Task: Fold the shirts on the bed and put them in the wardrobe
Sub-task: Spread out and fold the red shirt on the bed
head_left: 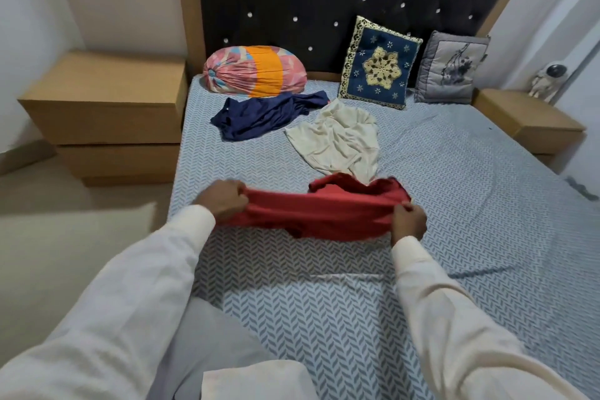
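Observation:
A red shirt (324, 209) is stretched between my two hands just above the bed (454, 204). My left hand (224, 200) grips its left end in a fist. At the right end, my right hand (408, 221) pinches the cloth. The far part of the red shirt lies bunched on the sheet. Behind it a cream shirt (337, 140) lies crumpled, its near tip touching the red one. A navy shirt (263, 114) lies rumpled farther back on the left. No wardrobe is in view.
A pink and orange bolster (256, 70), a blue embroidered cushion (378, 65) and a grey cushion (449, 68) lean at the dark headboard. Wooden bedside cabinets stand left (107, 107) and right (526, 120); a small astronaut figure (547, 79) stands on the right one.

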